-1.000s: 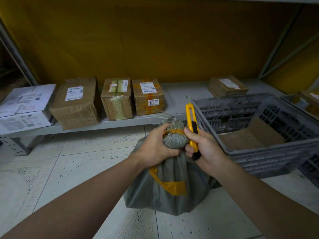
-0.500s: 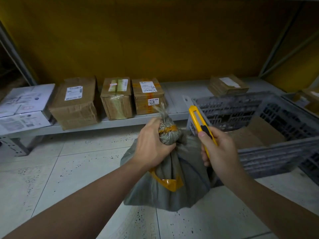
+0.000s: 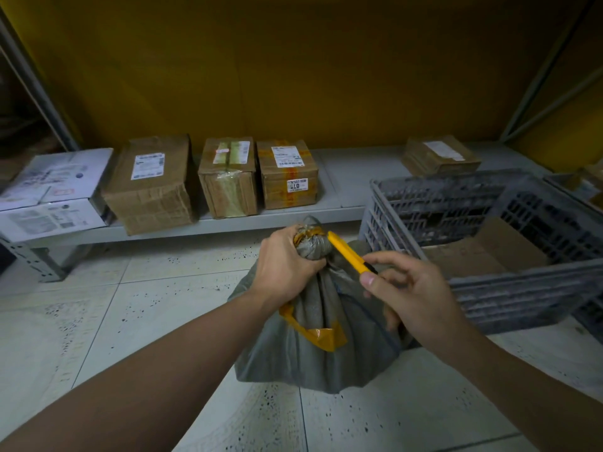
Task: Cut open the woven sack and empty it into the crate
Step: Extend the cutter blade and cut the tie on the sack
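Left hand (image 3: 284,265) clamped round gathered neck of grey woven sack (image 3: 319,347), just under taped knot (image 3: 310,238); sack standing on tiled floor (image 3: 98,321), touching or just beside near-left corner of grey crate (image 3: 509,288). Right hand (image 3: 414,295) closed on yellow box cutter (image 3: 347,252), tip laid against knot's right side; can't tell if blade is out. Risks, as a guess: blade pointing twd left fingers (image 3: 313,264), so a slip off slick tape could nick them; cutting too low could split sack wall & spill contents on floor, not in crate; loose neck grip could let sack twist mid-cut. Count: 1 sack, 1 cutter, 1 crate w/ cardboard (image 3: 489,252) inside, 4 brown boxes on shelf (image 3: 346,177) (3 left (image 3: 153,187), 1 flat right (image 3: 440,154)), 1 white box (image 3: 52,194) far left, maybe more at right edge, unclear.
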Action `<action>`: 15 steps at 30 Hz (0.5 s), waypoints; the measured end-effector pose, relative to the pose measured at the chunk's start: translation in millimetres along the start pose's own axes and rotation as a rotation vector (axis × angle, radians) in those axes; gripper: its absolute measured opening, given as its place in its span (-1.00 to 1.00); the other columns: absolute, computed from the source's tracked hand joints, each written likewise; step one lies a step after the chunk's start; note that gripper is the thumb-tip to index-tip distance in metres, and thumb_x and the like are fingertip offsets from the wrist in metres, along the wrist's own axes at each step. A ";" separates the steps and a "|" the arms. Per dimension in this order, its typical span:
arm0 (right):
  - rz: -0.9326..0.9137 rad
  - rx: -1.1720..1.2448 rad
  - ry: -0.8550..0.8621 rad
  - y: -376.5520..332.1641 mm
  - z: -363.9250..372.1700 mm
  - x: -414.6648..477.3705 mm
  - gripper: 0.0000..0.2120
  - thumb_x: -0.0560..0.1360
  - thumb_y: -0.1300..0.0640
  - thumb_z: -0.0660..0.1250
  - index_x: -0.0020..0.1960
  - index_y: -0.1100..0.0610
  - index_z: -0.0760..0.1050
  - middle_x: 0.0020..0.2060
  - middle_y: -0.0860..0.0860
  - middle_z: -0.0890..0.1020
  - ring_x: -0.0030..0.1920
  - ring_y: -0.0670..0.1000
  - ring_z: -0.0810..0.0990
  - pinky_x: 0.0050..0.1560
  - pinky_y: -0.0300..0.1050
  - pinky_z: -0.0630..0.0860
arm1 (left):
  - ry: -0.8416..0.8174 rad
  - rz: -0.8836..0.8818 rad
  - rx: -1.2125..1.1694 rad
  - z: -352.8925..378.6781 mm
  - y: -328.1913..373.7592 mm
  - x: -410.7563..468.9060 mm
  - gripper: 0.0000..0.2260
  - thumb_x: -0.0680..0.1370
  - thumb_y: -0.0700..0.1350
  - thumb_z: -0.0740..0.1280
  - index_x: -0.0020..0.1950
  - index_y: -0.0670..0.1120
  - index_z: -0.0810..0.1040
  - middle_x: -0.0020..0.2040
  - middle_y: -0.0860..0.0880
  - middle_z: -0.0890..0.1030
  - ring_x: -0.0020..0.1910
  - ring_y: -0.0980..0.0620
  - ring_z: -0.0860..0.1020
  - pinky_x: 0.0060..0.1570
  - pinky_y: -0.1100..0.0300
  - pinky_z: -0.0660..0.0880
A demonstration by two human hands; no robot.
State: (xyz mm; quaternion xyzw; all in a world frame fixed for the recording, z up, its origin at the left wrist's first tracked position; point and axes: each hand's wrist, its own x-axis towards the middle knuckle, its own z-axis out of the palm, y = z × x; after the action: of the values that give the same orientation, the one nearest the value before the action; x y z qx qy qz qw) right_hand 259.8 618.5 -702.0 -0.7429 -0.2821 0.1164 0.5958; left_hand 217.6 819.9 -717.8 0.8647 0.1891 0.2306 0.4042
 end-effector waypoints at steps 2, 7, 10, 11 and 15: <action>0.045 -0.012 -0.002 -0.6 0.8 0.7 -0.86 0.53 0.16 0.38 0.05 -0.03 0.61 -0.31 0.10 0.69 -0.57 0.03 0.51 -0.49 -0.15 0.46 | 0.010 -0.061 -0.007 -0.7 -1.1 1.8 -0.71 0.33 -0.12 0.57 0.02 -0.05 0.66 -0.10 0.05 0.71 -0.10 0.11 0.65 -0.05 0.26 0.57; 0.063 -0.171 -0.055 0.0 3.8 0.8 -0.81 0.59 0.09 0.29 0.15 -0.09 0.58 -0.24 0.04 0.71 -0.50 0.02 0.59 -0.47 -0.18 0.48 | 0.046 -0.140 -0.002 -2.1 -5.3 4.1 -0.75 0.36 -0.11 0.54 0.02 -0.07 0.65 -0.12 0.02 0.68 -0.11 0.06 0.65 -0.06 0.20 0.59; -0.032 -0.353 -0.117 -7.8 -0.3 -0.9 -0.74 0.61 0.06 0.25 0.26 -0.14 0.52 -0.27 0.00 0.69 -0.51 -0.05 0.59 -0.50 -0.26 0.47 | 0.045 -0.149 0.002 -1.0 -6.8 3.6 -0.73 0.37 -0.11 0.54 0.05 -0.07 0.65 -0.09 0.02 0.69 -0.09 0.07 0.64 -0.09 0.24 0.55; -0.070 -0.398 -0.137 -11.9 -2.6 -1.0 -0.73 0.61 0.06 0.24 0.28 -0.14 0.51 -0.27 -0.01 0.68 -0.50 -0.08 0.60 -0.51 -0.29 0.47 | 0.044 -0.147 0.002 -0.8 -7.2 3.3 -0.73 0.37 -0.11 0.54 0.05 -0.07 0.65 -0.08 0.03 0.69 -0.08 0.08 0.64 -0.08 0.24 0.56; -0.228 -0.649 -0.149 -24.2 -13.4 1.3 -0.69 0.61 -0.01 0.24 0.33 -0.11 0.52 -0.16 -0.11 0.70 -0.23 -0.14 0.64 -0.30 -0.31 0.51 | 0.062 -0.129 0.018 -1.5 -9.2 1.8 -0.76 0.36 -0.10 0.52 0.00 -0.06 0.65 -0.13 0.02 0.70 -0.12 0.05 0.66 -0.06 0.13 0.64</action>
State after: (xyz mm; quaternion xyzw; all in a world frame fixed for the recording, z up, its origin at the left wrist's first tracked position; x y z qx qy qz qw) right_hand 260.9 611.4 -675.2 -0.8468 -0.4281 0.0072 0.3156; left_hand 217.0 827.3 -723.8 0.8469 0.2588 0.2291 0.4041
